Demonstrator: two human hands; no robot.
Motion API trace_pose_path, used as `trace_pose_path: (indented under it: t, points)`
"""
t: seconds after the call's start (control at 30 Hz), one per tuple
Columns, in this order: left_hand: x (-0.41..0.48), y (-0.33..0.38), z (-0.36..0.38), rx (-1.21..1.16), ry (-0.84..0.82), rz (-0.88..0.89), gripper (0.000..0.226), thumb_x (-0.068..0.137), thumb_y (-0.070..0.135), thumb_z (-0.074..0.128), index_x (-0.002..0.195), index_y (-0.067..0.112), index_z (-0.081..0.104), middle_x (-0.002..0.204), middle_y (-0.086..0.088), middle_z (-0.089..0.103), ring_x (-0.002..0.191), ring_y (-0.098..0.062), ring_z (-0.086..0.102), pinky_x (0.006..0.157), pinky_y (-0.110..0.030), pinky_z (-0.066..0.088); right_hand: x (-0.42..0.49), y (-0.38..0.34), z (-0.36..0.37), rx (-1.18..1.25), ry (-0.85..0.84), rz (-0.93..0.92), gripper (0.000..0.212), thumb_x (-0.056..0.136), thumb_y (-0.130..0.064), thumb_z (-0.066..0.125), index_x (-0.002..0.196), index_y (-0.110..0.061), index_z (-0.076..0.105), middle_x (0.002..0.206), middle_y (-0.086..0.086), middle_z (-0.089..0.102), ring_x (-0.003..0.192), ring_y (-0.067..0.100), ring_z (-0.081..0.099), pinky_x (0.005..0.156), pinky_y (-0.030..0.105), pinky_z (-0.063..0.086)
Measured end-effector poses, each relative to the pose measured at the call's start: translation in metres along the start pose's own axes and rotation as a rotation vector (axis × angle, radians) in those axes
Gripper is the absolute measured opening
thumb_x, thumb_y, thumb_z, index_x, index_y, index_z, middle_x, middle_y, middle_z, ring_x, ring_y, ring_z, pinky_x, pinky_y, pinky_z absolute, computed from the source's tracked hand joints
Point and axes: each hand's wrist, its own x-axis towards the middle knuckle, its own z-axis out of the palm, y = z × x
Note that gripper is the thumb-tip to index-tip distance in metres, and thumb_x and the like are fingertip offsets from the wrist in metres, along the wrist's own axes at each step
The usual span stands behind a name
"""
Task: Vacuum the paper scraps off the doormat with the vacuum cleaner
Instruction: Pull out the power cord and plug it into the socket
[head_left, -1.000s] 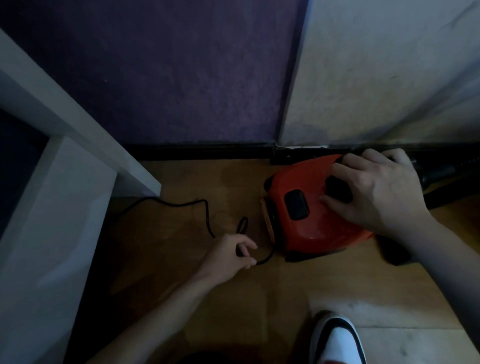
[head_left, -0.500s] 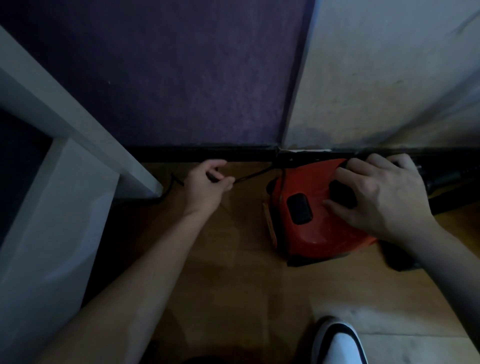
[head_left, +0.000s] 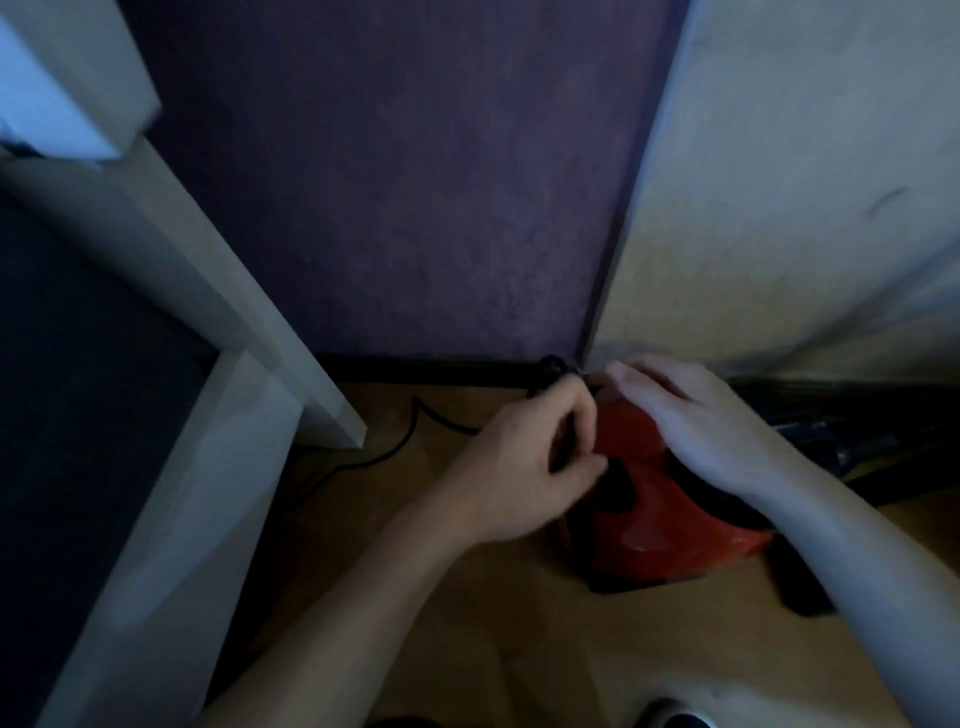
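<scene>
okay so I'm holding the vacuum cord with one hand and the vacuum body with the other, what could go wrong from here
1. The black cord trails loose across the floor toward the white furniture; it could snag on that corner as the left hand pulls it.
2. The right hand only rests on top of the red vacuum, so a hard tug might drag or tip it.
3. The light is dim, so the cord is easy to trip over.

A single head-worn wide-angle camera looked steeply down from close above at a wooden floor (head_left: 467, 649) corner below a purple wall (head_left: 415, 182).
</scene>
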Motion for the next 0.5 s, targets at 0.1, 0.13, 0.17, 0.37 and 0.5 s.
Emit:
trace_pose_path:
  t: [0.1, 0.13, 0.17, 0.37, 0.5]
  points:
    - [-0.005, 0.022, 0.005, 0.039, -0.108, 0.030, 0.020, 0.086, 0.018, 0.069, 0.084, 0.019, 0.049, 0.085, 0.005, 0.056, 0.077, -0.014, 0.056, 0.068, -0.045, 0.050, 0.015, -0.032, 0.004, 0.496, -0.275, 0.402, 0.047, 0.094, -0.058, 0.057, 0.114, -0.019, 0.074, 0.108, 0.007, 0.079, 0.103, 0.022, 0.073, 0.104, 0.044, 0.051]
    - [-0.007, 0.028, 0.007, 0.062, -0.122, 0.039, 0.020, 0.086, 0.020, 0.069, 0.084, 0.021, 0.049, 0.085, 0.007, 0.055, 0.076, -0.010, 0.054, 0.066, -0.042, 0.051, 0.018, -0.042, 0.004, 0.622, -0.371, 0.490, 0.052, 0.092, -0.055, 0.059, 0.122, -0.013, 0.069, 0.111, 0.013, 0.078, 0.099, 0.025, 0.075, 0.099, 0.044, 0.055]
    - [-0.009, 0.032, 0.008, 0.086, -0.127, 0.048, 0.021, 0.087, 0.022, 0.070, 0.083, 0.023, 0.049, 0.084, 0.009, 0.054, 0.075, -0.006, 0.052, 0.063, -0.037, 0.050, 0.020, -0.049, 0.004, 0.722, -0.421, 0.526, 0.052, 0.092, -0.049, 0.063, 0.126, -0.009, 0.064, 0.113, 0.016, 0.077, 0.094, 0.027, 0.076, 0.093, 0.043, 0.060]
    - [-0.037, 0.023, -0.003, -0.161, -0.123, -0.195, 0.015, 0.094, 0.043, 0.062, 0.107, 0.036, 0.065, 0.128, 0.014, 0.045, 0.129, 0.000, 0.035, 0.109, -0.024, 0.032, 0.025, -0.058, 0.004, 0.710, -0.228, 0.286, 0.016, 0.098, -0.004, 0.059, 0.108, -0.010, 0.069, 0.085, 0.009, 0.078, 0.060, 0.012, 0.070, 0.057, 0.024, 0.061]
    - [-0.039, 0.012, -0.010, -0.874, 0.244, -0.714, 0.050, 0.091, 0.058, 0.050, 0.123, 0.022, 0.062, 0.128, 0.004, 0.062, 0.117, -0.006, 0.056, 0.106, -0.035, 0.044, 0.006, -0.055, -0.012, 0.396, -0.306, 0.064, 0.027, 0.101, -0.005, 0.054, 0.122, -0.017, 0.066, 0.106, 0.005, 0.079, 0.079, 0.019, 0.075, 0.072, 0.028, 0.062]
